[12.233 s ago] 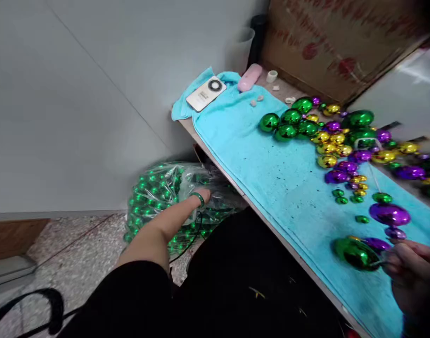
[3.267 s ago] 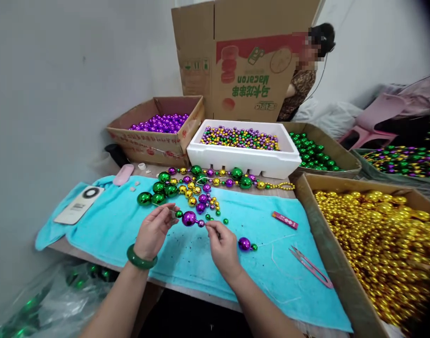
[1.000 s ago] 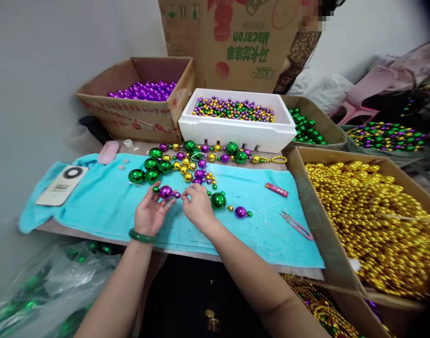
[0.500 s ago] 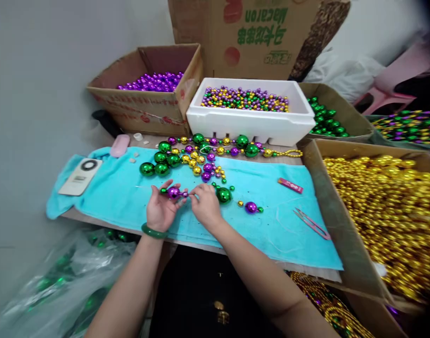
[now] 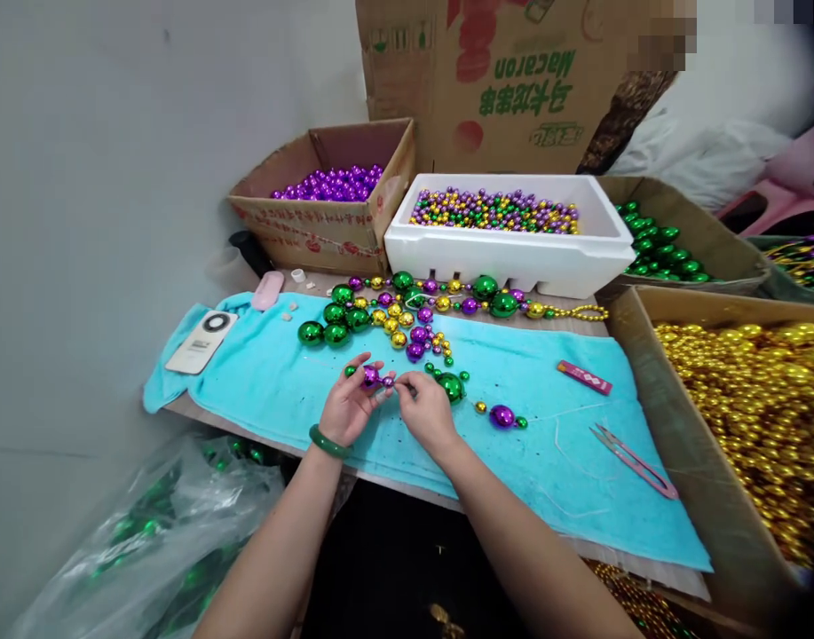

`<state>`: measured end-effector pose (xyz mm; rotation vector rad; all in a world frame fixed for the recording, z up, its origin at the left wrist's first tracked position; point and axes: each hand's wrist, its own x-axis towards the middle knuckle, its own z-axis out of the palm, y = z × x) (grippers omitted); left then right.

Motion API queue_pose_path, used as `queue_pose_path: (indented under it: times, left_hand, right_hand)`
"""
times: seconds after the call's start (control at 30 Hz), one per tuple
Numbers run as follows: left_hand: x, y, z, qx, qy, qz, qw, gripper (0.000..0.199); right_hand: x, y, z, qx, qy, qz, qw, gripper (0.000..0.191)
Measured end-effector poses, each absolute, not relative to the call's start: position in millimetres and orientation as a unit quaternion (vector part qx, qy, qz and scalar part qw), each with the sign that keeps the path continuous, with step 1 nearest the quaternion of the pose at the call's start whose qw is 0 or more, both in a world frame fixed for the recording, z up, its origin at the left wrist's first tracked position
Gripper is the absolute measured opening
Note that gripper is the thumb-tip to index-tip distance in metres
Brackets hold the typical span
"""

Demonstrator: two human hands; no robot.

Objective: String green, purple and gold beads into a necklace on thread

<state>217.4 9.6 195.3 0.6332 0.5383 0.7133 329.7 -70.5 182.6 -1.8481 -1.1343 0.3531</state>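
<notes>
Palm up over the turquoise towel, my left hand holds a short run of beads: a green one, a larger purple bead and a small purple one. My right hand pinches beside the small purple bead; what its fingertips grip is too small to make out. Just right of it lies a large green bead. Further right, a gold bead, a purple bead and a small green bead lie in line with a thin white thread. Loose green, gold and purple beads lie beyond my hands.
Pink snips and a small red packet lie at the towel's right. A white foam box of mixed beads stands behind, between cartons of purple and green beads. A gold-bead carton borders the right; a phone-like object lies left.
The camera view has shifted, so the scene sits further right and slightly lower. Both hands keep nearly the same hold on the beads.
</notes>
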Motion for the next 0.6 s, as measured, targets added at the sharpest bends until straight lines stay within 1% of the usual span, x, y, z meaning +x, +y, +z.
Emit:
queue_pose_path:
  times: [0.1,0.2,0.33,0.4,0.43,0.53,0.6]
  left_hand:
    - [222.4,10.1,195.1,0.253,0.25,0.318,0.879,0.02]
    - [227.9,10.0,196.8,0.223,0.239,0.31,0.893,0.022]
    - [233.3,9.2,201.9,0.205,0.224,0.31,0.901,0.041]
    - [234.9,8.6,204.1,0.207,0.223,0.314,0.899,0.047]
    - [235.5,8.3,204.8,0.213,0.227,0.317,0.896,0.046]
    - [236.4,7.2,204.8,0.253,0.261,0.332,0.87,0.033]
    - [236.8,6.6,203.8,0.291,0.293,0.341,0.844,0.032]
  right_hand:
    - [329.8,-72.6,182.4,-0.751,-0.454,0.138,0.459,0.015]
    - [331.9,-74.1,181.2,-0.748,-0.452,0.137,0.467,0.017]
    - [335.1,-75.7,178.8,-0.743,-0.446,0.152,0.476,0.018]
    - [336.2,-76.1,177.4,-0.741,-0.44,0.163,0.481,0.019]
    - [336.8,-76.4,176.9,-0.741,-0.437,0.167,0.483,0.019]
    - [340.0,-77.7,176.3,-0.741,-0.428,0.175,0.486,0.018]
    - [343.4,-79.6,177.2,-0.743,-0.424,0.175,0.487,0.018]
